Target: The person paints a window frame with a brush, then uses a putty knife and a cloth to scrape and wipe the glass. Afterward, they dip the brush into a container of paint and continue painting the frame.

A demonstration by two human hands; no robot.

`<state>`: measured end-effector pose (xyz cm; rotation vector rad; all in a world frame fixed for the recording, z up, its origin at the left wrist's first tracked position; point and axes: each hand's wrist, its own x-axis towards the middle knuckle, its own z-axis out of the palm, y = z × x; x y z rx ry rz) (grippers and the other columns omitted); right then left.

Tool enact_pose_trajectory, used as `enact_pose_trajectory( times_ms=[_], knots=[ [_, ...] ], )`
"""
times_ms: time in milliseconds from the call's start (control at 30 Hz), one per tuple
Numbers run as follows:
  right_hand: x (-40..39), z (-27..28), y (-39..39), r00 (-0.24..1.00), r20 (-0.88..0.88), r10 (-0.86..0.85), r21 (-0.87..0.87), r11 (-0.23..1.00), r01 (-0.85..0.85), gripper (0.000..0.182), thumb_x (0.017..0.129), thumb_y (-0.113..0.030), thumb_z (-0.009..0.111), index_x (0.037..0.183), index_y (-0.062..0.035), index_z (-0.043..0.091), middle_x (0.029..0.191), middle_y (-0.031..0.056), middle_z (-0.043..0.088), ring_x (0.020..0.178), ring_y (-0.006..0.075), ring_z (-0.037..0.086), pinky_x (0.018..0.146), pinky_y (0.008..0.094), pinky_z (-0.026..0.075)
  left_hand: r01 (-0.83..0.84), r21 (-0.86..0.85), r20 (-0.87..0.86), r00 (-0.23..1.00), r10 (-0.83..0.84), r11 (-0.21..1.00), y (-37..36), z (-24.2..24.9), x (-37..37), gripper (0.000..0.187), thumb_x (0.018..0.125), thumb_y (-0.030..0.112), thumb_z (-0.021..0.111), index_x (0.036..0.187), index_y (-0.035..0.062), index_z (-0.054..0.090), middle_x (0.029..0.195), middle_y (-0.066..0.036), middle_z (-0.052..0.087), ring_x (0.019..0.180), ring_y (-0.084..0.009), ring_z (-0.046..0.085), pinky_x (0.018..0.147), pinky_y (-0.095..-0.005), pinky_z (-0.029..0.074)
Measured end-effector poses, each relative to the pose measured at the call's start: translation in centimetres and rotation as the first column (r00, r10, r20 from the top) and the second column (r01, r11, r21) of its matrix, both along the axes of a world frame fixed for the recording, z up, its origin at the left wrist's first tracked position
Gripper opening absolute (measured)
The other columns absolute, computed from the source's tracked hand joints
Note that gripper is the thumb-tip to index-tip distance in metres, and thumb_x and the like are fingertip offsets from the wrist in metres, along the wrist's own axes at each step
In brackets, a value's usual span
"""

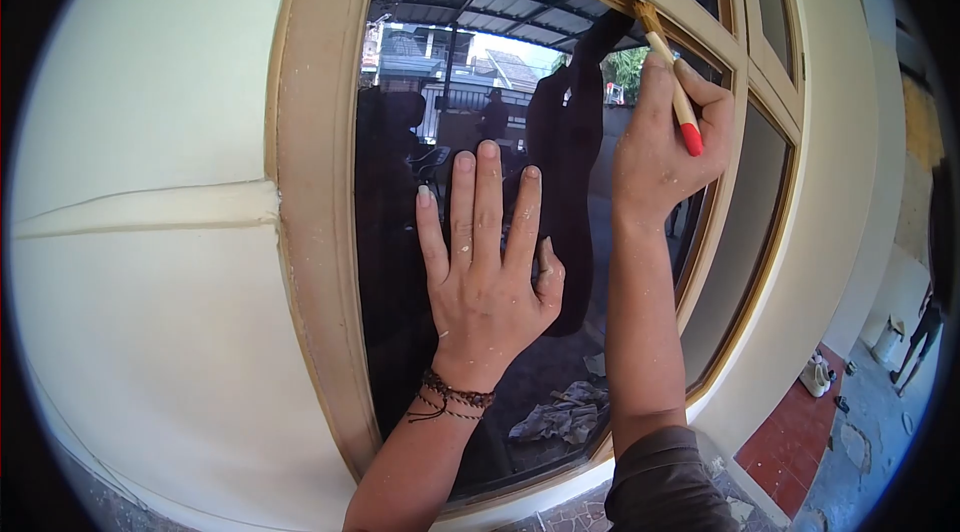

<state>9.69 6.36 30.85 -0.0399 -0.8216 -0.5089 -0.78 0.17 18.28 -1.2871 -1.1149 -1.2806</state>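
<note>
My right hand [668,137] grips a small paintbrush [655,37] by its pale wooden handle, whose end is red. The brown-tinted bristles touch the upper inner edge of the tan window frame [318,162]. My left hand [485,252] lies flat against the dark window glass [400,262], its fingers stretched upward and the thumb out to the right. A dark braided bracelet [450,398] circles the left wrist. The glass reflects a roof, houses and a dark figure.
Pale wall [150,82] borders the frame on the left, with a raised band running across it. More framed panes stand to the right. Red floor tiles [790,442] hold white shoes [817,375] at lower right. A person [925,322] and a bucket [887,340] are farther off.
</note>
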Motion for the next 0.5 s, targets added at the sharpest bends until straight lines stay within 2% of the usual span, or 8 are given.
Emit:
enact_pose_trajectory(
  times_ms=[33,100,300,400,500],
  knots=[
    [-0.4,0.1,-0.1,1.0,0.0,0.001,0.001,1.0,-0.001,0.012,0.079,-0.003,0.072,0.083,0.0004,0.061,0.081,0.0092,0.062,0.07,0.0159,0.058,0.063,0.0279,0.047,0.004,0.003,0.002,1.0,-0.004,1.0,0.0,0.0,0.0,0.057,0.08,0.025,0.058,0.135,0.0085,0.055,0.15,-0.022,0.036,0.142,-0.035,0.032,0.115,-0.0554,0.016],
    [-1.3,0.4,-0.1,0.992,0.017,0.129,0.036,0.991,-0.129,0.012,0.079,-0.002,0.071,0.083,0.0009,0.061,0.081,0.0099,0.062,0.07,0.0171,0.059,0.064,0.0288,0.047,0.004,0.008,0.003,1.0,-0.004,1.0,0.0,0.0,0.0,0.057,0.08,0.025,0.058,0.135,0.0086,0.055,0.15,-0.022,0.037,0.141,-0.0348,0.032,0.115,-0.0551,0.015],
    [-3.0,1.0,-0.6,0.999,0.023,0.046,0.12,0.992,-0.048,0.012,0.078,0.0,0.072,0.085,0.0,0.061,0.082,0.0111,0.063,0.071,0.0214,0.06,0.065,0.0313,0.048,0.011,0.006,0.007,1.0,-0.011,1.0,-0.1,0.1,0.0,0.057,0.08,0.025,0.057,0.135,0.0085,0.055,0.15,-0.022,0.037,0.141,-0.0344,0.032,0.116,-0.0543,0.015],
    [-4.0,1.3,-0.7,0.997,0.046,0.055,0.185,0.981,-0.063,0.014,0.076,0.002,0.072,0.085,-0.0006,0.061,0.083,0.0123,0.064,0.071,0.0242,0.06,0.066,0.0326,0.049,0.001,0.005,0.002,1.0,-0.001,1.0,0.0,0.0,-0.1,0.057,0.081,0.026,0.057,0.135,0.0082,0.055,0.15,-0.022,0.037,0.142,-0.0344,0.032,0.116,-0.0544,0.015],
    [-5.0,1.1,-1.4,0.997,0.054,0.048,0.174,0.983,-0.057,0.016,0.075,0.003,0.072,0.086,-0.0004,0.061,0.084,0.0136,0.064,0.072,0.0261,0.061,0.066,0.0336,0.049,0.006,0.004,0.002,1.0,-0.006,1.0,0.0,-0.1,-0.2,0.054,0.082,0.029,0.055,0.132,0.0072,0.056,0.15,-0.022,0.036,0.142,-0.0346,0.031,0.116,-0.055,0.015]
  ],
)
